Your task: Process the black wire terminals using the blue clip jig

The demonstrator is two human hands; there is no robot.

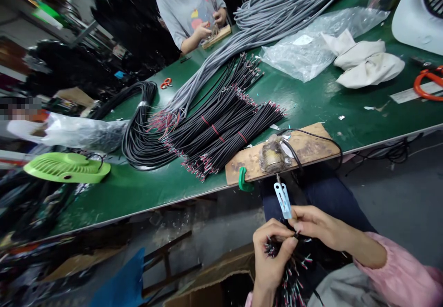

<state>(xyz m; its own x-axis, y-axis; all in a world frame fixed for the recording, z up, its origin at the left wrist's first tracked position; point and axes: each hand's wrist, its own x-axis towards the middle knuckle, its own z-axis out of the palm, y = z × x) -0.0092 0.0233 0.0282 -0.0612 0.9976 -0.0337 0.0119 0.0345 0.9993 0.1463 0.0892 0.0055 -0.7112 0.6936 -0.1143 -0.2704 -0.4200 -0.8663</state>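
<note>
My left hand (272, 256) is closed around a bunch of black cables (292, 279) whose stripped ends show red, white and green wires. My right hand (321, 228) pinches at the end of one cable beside the left fingertips; its tip is mostly hidden. Just beyond the fingers, a light-blue clip (283, 201) sits on a thin metal rod below the board's edge. On the wooden board (314, 143) above it rests a crusted, round metal piece (273, 156) with a black cord.
Bundled black cables (221, 136) and long grey cables (221, 60) lie across the green table (304, 99). A green clamp (245, 180) grips the board's edge. Orange-handled scissors (429, 83), a lime-green fan (67, 168) and a cardboard box (211, 279) are nearby. A co-worker (190, 14) sits opposite.
</note>
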